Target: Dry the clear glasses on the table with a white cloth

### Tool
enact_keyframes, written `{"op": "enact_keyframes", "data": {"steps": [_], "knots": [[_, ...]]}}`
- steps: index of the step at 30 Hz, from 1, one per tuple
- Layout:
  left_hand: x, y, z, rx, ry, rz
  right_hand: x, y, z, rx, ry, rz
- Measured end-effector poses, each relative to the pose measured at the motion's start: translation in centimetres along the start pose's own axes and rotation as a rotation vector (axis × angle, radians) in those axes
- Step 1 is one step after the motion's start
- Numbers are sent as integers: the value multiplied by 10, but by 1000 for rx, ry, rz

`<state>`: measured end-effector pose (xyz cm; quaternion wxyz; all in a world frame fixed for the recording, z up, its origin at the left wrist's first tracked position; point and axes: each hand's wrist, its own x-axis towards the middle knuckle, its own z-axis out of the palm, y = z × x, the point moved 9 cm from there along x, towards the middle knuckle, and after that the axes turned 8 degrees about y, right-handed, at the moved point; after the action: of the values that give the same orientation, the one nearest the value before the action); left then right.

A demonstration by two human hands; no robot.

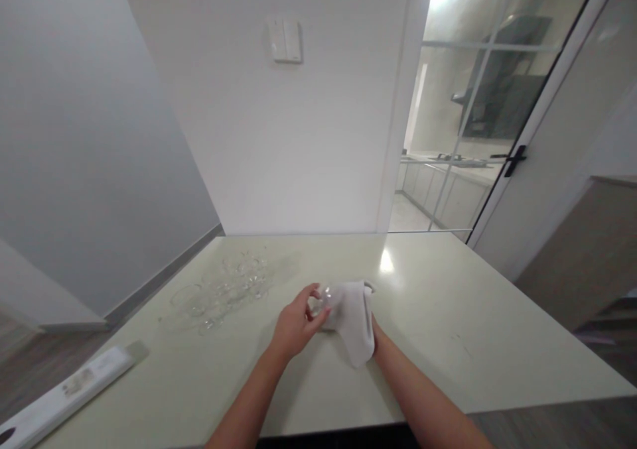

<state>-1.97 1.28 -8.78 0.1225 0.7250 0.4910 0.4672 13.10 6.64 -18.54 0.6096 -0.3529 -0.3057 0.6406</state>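
My left hand (296, 321) is curled around a small clear glass (322, 301), holding it above the pale tabletop (448, 329). A white cloth (353, 320) is draped over my right hand, which hides almost all of it; the cloth presses against the glass from the right. Only the right wrist and forearm (398, 369) show below the cloth.
Several clear glasses (223, 290) stand grouped on the table to the left. A long white box (64, 392) lies at the near left edge. A white wall with a light switch (284, 40) rises behind the table; a glass door (497, 117) stands at the right.
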Motion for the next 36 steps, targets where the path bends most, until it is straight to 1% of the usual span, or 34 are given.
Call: {"op": "enact_keyframes", "data": {"steps": [1, 2, 3, 4, 5, 6, 8, 10, 12, 14, 16, 19, 21, 22, 23, 24, 25, 27, 28, 29, 30, 32, 34, 36], "knots": [[1, 7, 17, 23, -83, 49, -2, 1, 1, 5, -16, 17], [2, 11, 30, 38, -138, 95, -5, 1, 1, 32, -30, 27], [2, 14, 39, 44, -163, 129, -8, -1, -1, 34, -13, 12], [2, 15, 45, 39, -169, 156, -10, -3, -9, 19, 69, -18], [1, 16, 47, 28, -158, 175, -11, -3, -16, -2, 149, -14], [1, 16, 47, 14, -137, 192, -12, -3, -21, 4, 200, -6], [-2, 16, 42, -18, -90, 220, -11, -5, -28, 51, 300, 4], [-4, 15, 35, -50, -47, 223, -8, -7, -31, 131, 367, 7], [-5, 10, 30, -83, -24, 180, -5, -8, -32, 201, 395, 21], [-4, -1, 26, -128, 1, 87, -5, -6, -30, 182, 363, 55], [-1, -19, 22, -203, 55, -48, -9, -7, -25, 23, 287, 56], [2, -48, 20, -345, 132, -270, -18, -13, -10, -314, 98, -47], [2, -60, 22, -409, 146, -375, -23, -14, -1, -425, 2, -106], [2, -61, 22, -423, 150, -387, -23, -13, -1, -433, -5, -111], [3, -58, 20, -422, 157, -364, -21, -12, -4, -421, 25, -107], [3, -52, 17, -405, 167, -300, -18, -10, -9, -398, 80, -88], [3, -42, 14, -373, 170, -205, -14, -6, -16, -366, 146, -52], [0, -17, 12, -282, 139, 11, -7, 3, -31, -288, 267, 42], [-3, -7, 13, -233, 118, 92, -4, 7, -35, -256, 296, 84], [-5, -2, 15, -186, 98, 136, -3, 10, -37, -237, 304, 114], [-6, -1, 17, -147, 85, 141, -3, 11, -38, -238, 297, 126], [-5, -13, 20, -98, 98, 55, -4, 5, -35, -304, 249, 73], [-2, -35, 25, -120, 116, -101, -10, -7, -24, -427, 140, -56], [1, -58, 33, -206, 112, -268, -18, -17, -7, -544, -2, -191]]}}
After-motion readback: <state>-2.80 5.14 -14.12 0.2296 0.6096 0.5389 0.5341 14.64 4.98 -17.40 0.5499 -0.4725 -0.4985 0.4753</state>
